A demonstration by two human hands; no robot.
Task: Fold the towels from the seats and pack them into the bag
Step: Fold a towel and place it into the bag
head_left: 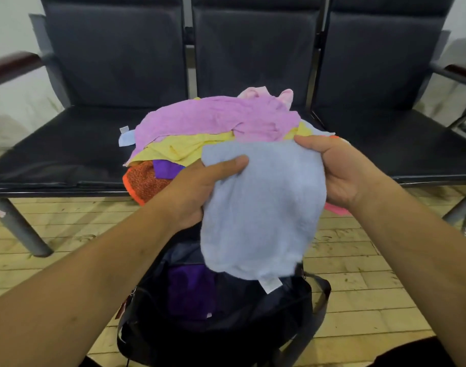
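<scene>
Both hands grip the blue towel (pixel 263 207) by its top corners, left hand (pixel 200 186) thumb on front, right hand (pixel 340 170) curled round the edge, hanging it over the open bag (pixel 226 321) on the floor, pile (pixel 216 128) behind on seats (pixel 68 154).

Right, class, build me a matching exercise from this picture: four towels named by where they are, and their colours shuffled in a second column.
1. held towel
2. top towel on the seat
3. hanging towel at the seat edge
4. packed towel in the bag

a. orange
b. purple
c. light blue
d. lilac

Pairs: 1-c, 2-d, 3-a, 4-b
</scene>
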